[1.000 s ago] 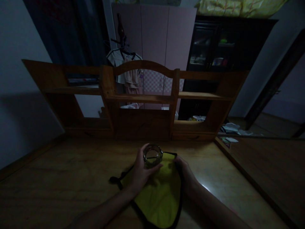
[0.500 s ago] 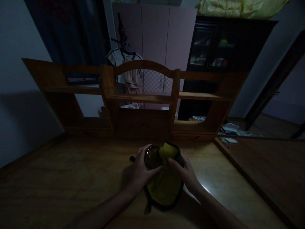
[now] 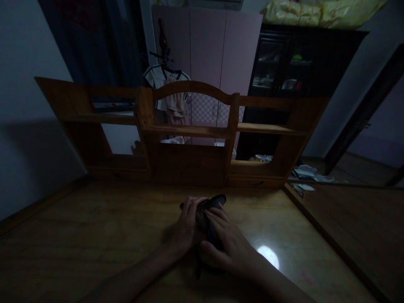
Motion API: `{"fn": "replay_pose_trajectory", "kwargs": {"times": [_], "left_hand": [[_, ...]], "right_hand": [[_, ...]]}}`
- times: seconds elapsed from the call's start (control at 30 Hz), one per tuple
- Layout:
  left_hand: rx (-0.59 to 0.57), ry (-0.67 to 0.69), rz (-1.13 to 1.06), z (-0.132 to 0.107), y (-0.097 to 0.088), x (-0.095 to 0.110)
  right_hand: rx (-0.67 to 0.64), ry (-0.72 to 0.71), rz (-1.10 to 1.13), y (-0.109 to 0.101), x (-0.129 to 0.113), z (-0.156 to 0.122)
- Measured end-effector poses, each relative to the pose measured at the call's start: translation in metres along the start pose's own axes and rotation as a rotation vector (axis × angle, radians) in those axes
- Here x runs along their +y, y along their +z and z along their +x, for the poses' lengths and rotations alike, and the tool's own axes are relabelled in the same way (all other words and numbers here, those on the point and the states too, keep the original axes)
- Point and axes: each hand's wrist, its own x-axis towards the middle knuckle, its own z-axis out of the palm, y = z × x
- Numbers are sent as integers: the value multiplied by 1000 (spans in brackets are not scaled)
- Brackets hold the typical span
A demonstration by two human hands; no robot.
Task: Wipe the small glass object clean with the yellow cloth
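Note:
A dark, glossy, rounded object (image 3: pixel 201 217) sits between my hands, low over the table; its kind is hard to tell in the dim light. My left hand (image 3: pixel 185 229) wraps its left side with curled fingers. A soft black-edged pouch (image 3: pixel 217 201) is folded over toward that object, and its yellow-green inside is now almost wholly hidden. Across the pouch lies my right hand (image 3: pixel 229 237), gripping it, fingertips against the dark object and thumb lower down. How far the pouch encloses the object cannot be made out.
The wooden tabletop (image 3: pixel 126 235) reaches back to a wooden shelf unit (image 3: pixel 186 131) with small drawers. A bright reflection shows right of my right hand. A raised wooden edge (image 3: pixel 315 216) runs along the table's right side, and a wall (image 3: pixel 34 155) stands at left.
My right hand has swung left and over, folding the pouch toward the dark object. The yellow-green inside, spread out before, is mostly covered. My left hand keeps its hold.

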Motion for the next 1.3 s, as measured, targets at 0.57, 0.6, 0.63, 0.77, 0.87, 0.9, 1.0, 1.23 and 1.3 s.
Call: {"fn": "replay_pose_trajectory", "kwargs": {"times": [0.57, 0.6, 0.63, 0.77, 0.87, 0.9, 1.0, 1.23, 1.3], "left_hand": [[-13, 26, 26, 1, -1, 2], [-7, 29, 21, 1, 0, 2], [-3, 34, 18, 0, 0, 2], [-46, 57, 4, -2, 0, 3], [-34, 53, 13, -3, -1, 3], [-27, 58, 25, -3, -2, 4], [-67, 87, 62, -4, -2, 5], [-149, 181, 181, -6, 2, 2], [-106, 236, 196, -4, 2, 0]], "right_hand": [[16, -38, -85, -12, 16, -2], [11, -58, -119, -13, 15, 0], [6, -64, -141, -13, 14, 1], [-56, 11, -88, -9, 10, -3], [-92, 88, 41, -7, 9, -9], [-88, 111, 82, -6, 9, -12], [-33, 170, 156, -7, 13, -15], [-67, -76, -160, -10, 19, -8], [-89, -121, -244, -10, 17, -5]]}}
